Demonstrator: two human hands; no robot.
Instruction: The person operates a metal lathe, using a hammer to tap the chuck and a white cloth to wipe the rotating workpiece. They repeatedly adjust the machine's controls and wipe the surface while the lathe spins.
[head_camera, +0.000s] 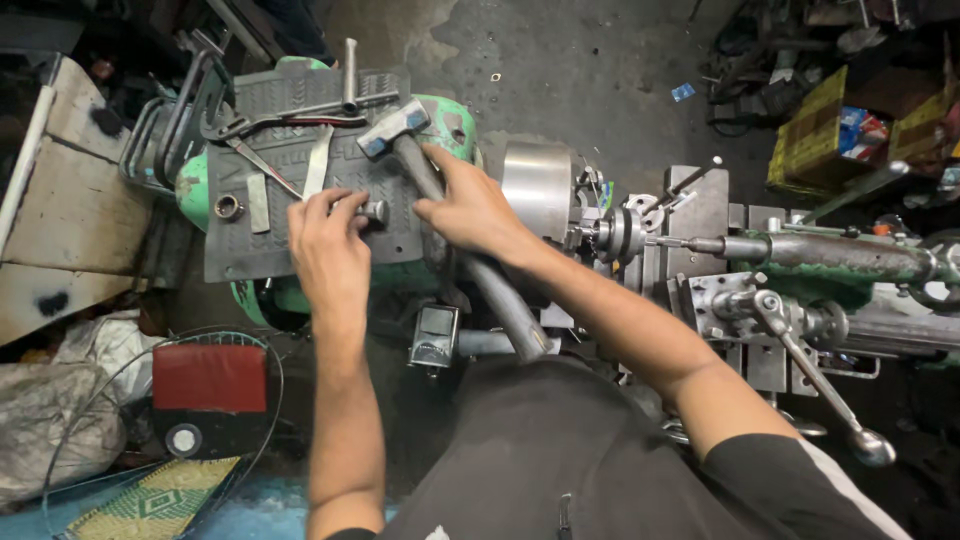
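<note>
Seen from above: a green lathe headstock topped with a grey ribbed rubber mat (260, 250) strewn with tools. Left hand (328, 245) palm down on the mat, fingertips pinched around a small metal cylindrical part (374, 211) at the mat's middle, grasping it lightly. Right hand (472, 207) just to the right of that, fingers spread over the thick handle of a hammer (395, 130), touching the shaft; whether truly clenched or only resting cannot be told. Hammer head lying far on the mat, near its right far corner, the handle running near and rightward past the hand toward the dark-clothed body. Farther left on the mat: a flat metal strip (317, 165), a scriber-like pointed tool (262, 166), a small ring-shaped nut (228, 207), and a T-handled chuck key (349, 75) at the far edge. Right of the hands, a shiny steel chuck (538, 190), then a drill bit held in the tailstock (830, 255) pointing left at it. Near right, a long lever with a ball knob (868, 447). Near left on the floor, a wire fan guard with a red centre plate (209, 378).
</note>
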